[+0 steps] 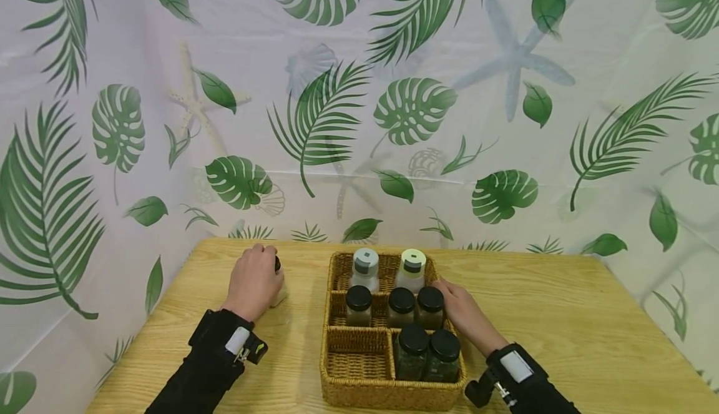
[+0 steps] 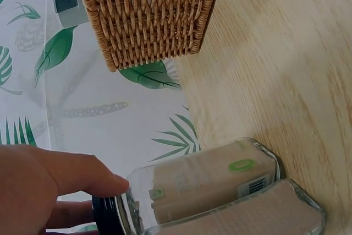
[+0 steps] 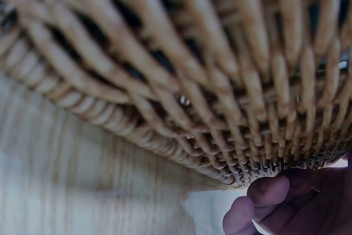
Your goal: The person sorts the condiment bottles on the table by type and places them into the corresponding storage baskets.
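My left hand (image 1: 255, 283) is on the wooden table, left of the wicker basket (image 1: 387, 395). In the left wrist view its thumb and fingers grip the black lid (image 2: 109, 213) of a glass jar (image 2: 214, 180) with beige showing inside, a green mark and a barcode. A second glass jar (image 2: 264, 213) lies right alongside in that view. My right hand (image 1: 469, 314) holds the basket's right side near the back. Its curled fingertips (image 3: 268, 191) show against the weave in the right wrist view; the rest of the grip is hidden.
Two pale-lidded shakers (image 1: 366, 264) stand in the basket's back section. Three black-lidded jars (image 1: 358, 305) occupy the middle row, and two more jars (image 1: 412, 351) the front right. The front left compartment (image 1: 356, 364) shows its woven floor. A leaf-print cloth (image 1: 348, 120) hangs behind the table.
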A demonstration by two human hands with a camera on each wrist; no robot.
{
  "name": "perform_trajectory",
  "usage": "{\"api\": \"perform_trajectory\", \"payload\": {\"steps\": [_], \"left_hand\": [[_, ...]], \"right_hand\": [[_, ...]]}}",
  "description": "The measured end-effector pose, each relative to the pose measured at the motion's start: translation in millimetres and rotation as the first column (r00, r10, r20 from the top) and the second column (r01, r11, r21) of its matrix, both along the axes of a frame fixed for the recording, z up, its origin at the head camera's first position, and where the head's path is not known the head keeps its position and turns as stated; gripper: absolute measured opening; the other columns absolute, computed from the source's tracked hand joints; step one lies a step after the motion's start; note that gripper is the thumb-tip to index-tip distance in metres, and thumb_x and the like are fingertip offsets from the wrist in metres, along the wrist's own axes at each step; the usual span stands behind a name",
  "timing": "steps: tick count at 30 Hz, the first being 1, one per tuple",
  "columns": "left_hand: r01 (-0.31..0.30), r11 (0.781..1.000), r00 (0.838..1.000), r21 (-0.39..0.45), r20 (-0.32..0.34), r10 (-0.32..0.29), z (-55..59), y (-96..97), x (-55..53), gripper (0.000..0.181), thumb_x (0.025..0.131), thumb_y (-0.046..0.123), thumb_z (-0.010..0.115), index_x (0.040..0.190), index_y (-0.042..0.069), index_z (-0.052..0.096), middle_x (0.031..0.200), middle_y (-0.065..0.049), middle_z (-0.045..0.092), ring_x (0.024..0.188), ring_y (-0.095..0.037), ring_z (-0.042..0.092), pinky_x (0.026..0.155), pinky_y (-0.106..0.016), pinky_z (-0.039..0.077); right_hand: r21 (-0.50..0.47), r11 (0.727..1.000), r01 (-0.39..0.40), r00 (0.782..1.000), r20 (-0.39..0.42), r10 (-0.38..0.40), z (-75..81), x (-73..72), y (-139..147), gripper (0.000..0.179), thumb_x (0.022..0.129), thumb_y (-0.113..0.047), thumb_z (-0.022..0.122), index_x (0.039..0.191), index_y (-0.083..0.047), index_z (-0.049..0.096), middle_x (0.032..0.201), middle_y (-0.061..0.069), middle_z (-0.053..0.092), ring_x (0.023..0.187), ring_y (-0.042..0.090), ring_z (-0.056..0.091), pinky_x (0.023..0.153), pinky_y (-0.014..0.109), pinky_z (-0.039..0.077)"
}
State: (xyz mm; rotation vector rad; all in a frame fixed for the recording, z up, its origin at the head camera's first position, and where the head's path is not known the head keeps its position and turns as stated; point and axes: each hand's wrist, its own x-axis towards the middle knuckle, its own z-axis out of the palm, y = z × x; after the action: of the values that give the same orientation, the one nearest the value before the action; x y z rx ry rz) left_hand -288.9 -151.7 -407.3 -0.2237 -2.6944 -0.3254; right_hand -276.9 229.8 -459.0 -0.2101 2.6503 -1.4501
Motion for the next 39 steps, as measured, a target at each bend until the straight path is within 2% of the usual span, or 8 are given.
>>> {"api": "perform_trajectory", "payload": {"steps": [9, 18, 27, 32, 35, 36, 39], "left_hand": [[0.048, 0.998, 0.999, 0.05, 0.02, -0.049, 4.1, 2.5, 1.2, 0.017, 0.077, 0.005, 0.072, 0.089, -0.006, 0.067, 0.078, -0.019, 0.06, 0.07, -0.03, 0.054, 0.057, -0.041, 0.049], [0.072, 0.993, 0.997, 0.096, 0.002, -0.072, 14.2, 7.6, 7.5, 0.018, 0.081, 0.005, 0.066, 0.094, -0.006, 0.066, 0.083, -0.019, 0.059, 0.072, -0.029, 0.05, 0.056, -0.038, 0.043], [0.13, 0.98, 0.991, 0.151, -0.023, -0.128, 37.1, 16.3, 24.8, 0.031, 0.081, 0.007, 0.065, 0.11, -0.006, 0.065, 0.1, -0.022, 0.061, 0.092, -0.034, 0.052, 0.071, -0.045, 0.049], [0.146, 0.967, 0.988, 0.207, 0.009, -0.151, 52.8, 23.7, 37.6, 0.034, 0.081, 0.009, 0.063, 0.114, -0.002, 0.065, 0.103, -0.018, 0.06, 0.094, -0.031, 0.051, 0.07, -0.042, 0.047], [0.158, 0.962, 0.986, 0.224, 0.019, -0.167, 62.0, 28.8, 45.8, 0.034, 0.082, 0.01, 0.063, 0.115, -0.001, 0.065, 0.105, -0.017, 0.06, 0.097, -0.032, 0.05, 0.073, -0.043, 0.048], [0.162, 0.96, 0.985, 0.227, 0.021, -0.171, 64.8, 30.4, 48.5, 0.035, 0.082, 0.01, 0.064, 0.115, -0.001, 0.065, 0.105, -0.017, 0.06, 0.097, -0.031, 0.05, 0.072, -0.043, 0.048], [0.172, 0.957, 0.983, 0.232, 0.026, -0.183, 71.9, 34.7, 56.0, 0.035, 0.081, 0.01, 0.064, 0.116, 0.0, 0.065, 0.106, -0.016, 0.059, 0.098, -0.03, 0.05, 0.074, -0.044, 0.049]], "right_hand": [[-0.01, 1.0, 0.008, 1.0, 0.002, -0.008, 0.9, -1.3, 0.3, 0.054, 0.106, -0.035, 0.028, 0.141, 0.004, 0.04, 0.148, 0.028, 0.025, 0.132, 0.037, 0.024, 0.106, 0.06, 0.027], [-0.011, 1.0, 0.009, 1.0, -0.001, -0.009, -1.2, -1.6, 0.1, 0.054, 0.106, -0.035, 0.029, 0.14, 0.004, 0.043, 0.148, 0.027, 0.026, 0.132, 0.037, 0.024, 0.105, 0.06, 0.027], [-0.001, 1.0, 0.018, 1.0, 0.002, -0.018, -1.9, -1.9, 0.2, 0.055, 0.105, -0.036, 0.03, 0.142, 0.004, 0.04, 0.148, 0.026, 0.027, 0.132, 0.036, 0.025, 0.104, 0.059, 0.03], [0.002, 1.0, 0.02, 1.0, 0.002, -0.02, -1.4, -0.8, 0.5, 0.054, 0.105, -0.038, 0.03, 0.136, 0.002, 0.049, 0.149, 0.026, 0.027, 0.133, 0.035, 0.024, 0.097, 0.054, 0.037], [0.0, 1.0, 0.009, 1.0, 0.0, -0.009, -0.7, 0.1, 0.8, 0.055, 0.105, -0.039, 0.029, 0.136, 0.001, 0.05, 0.149, 0.026, 0.026, 0.133, 0.035, 0.024, 0.1, 0.056, 0.036], [-0.005, 1.0, 0.008, 1.0, 0.001, -0.008, -0.5, 0.4, 0.7, 0.055, 0.105, -0.039, 0.029, 0.136, 0.001, 0.05, 0.149, 0.026, 0.026, 0.133, 0.035, 0.024, 0.097, 0.054, 0.037], [-0.011, 1.0, -0.001, 1.0, 0.008, 0.001, 0.2, 1.2, 0.1, 0.057, 0.105, -0.04, 0.029, 0.14, 0.002, 0.043, 0.149, 0.026, 0.025, 0.133, 0.035, 0.023, 0.103, 0.058, 0.033]]}}
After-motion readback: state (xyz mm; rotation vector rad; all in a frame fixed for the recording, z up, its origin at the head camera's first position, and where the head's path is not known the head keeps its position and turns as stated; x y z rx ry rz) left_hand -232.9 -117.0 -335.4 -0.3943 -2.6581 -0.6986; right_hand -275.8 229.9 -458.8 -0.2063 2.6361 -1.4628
